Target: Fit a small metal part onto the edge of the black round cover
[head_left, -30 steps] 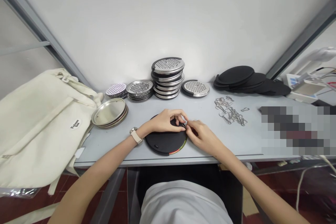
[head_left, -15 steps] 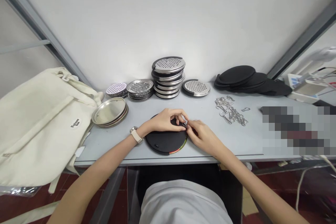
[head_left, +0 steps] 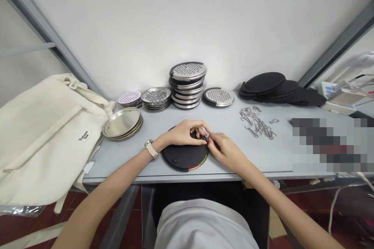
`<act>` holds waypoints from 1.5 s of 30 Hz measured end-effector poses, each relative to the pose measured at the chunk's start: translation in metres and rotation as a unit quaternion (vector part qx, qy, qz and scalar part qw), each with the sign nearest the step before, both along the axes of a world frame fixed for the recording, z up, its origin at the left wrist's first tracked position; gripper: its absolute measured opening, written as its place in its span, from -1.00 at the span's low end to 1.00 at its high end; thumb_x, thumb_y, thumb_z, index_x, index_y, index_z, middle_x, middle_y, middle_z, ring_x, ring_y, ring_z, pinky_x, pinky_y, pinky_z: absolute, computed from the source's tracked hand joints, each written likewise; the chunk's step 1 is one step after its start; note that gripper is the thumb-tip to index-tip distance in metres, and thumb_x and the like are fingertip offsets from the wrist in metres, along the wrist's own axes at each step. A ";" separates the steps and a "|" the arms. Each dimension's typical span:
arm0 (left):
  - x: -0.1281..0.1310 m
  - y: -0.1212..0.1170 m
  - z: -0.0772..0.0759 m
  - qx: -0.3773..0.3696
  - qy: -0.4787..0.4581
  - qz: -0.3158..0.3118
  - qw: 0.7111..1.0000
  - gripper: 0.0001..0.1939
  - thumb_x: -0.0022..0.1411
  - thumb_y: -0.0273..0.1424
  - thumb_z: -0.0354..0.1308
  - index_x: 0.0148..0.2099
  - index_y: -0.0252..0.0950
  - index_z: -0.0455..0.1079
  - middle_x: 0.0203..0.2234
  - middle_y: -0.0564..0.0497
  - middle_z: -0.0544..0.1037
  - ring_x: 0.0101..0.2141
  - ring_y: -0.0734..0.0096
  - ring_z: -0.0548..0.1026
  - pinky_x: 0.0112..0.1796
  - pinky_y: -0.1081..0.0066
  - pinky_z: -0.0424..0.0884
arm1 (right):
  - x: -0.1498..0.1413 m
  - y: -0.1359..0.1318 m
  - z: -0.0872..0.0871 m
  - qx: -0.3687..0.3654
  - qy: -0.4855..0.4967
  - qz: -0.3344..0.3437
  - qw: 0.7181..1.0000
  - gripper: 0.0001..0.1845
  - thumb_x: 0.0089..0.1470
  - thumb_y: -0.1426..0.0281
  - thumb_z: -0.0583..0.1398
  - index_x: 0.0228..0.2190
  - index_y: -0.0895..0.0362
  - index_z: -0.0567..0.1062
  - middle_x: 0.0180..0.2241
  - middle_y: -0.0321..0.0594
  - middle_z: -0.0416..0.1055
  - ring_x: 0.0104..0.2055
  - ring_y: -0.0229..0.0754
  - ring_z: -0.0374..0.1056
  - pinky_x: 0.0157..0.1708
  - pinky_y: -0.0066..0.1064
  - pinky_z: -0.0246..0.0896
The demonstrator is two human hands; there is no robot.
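A round black disc [head_left: 185, 156] lies on the table near the front edge, with a red, yellow and green strip along its lower right rim. My left hand [head_left: 185, 134] rests over its upper part, thumb and fingers closed on a small metal clip [head_left: 205, 138] at the right rim. From the other side my right hand [head_left: 226, 151] pinches at the same spot. Fingers hide most of the clip, and I cannot tell whether it is hooked to the disc. A loose pile of metal clips [head_left: 258, 124] lies to the right.
Behind stand a tall stack of round graters [head_left: 188, 85], a shorter grater stack [head_left: 156, 99] and a single grater [head_left: 219, 97]. Metal lids [head_left: 122, 122] and a cream bag [head_left: 49, 136] are at left. Black discs [head_left: 264, 83] overlap at back right, near a power strip [head_left: 340, 99].
Almost nothing differs. Both hands stay at the disc's right rim with only a slight finger shift, and the view has tilted a little.
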State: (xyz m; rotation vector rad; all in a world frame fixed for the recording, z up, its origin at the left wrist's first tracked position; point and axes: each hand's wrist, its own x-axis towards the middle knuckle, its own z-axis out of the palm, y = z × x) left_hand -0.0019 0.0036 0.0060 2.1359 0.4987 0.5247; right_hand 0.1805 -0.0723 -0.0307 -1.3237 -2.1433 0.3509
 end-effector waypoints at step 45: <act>0.000 -0.001 0.000 0.002 -0.011 -0.001 1.000 -0.78 0.03 -0.52 0.22 -0.20 -0.35 0.43 -0.39 0.03 0.51 -0.36 0.52 0.43 -0.27 0.52 0.35 | -0.001 0.000 -0.002 0.000 -0.024 0.004 1.000 -0.75 0.26 0.44 -0.08 -0.45 0.10 0.25 -0.52 -0.26 0.30 -0.41 -0.16 0.23 -0.30 -0.35 0.08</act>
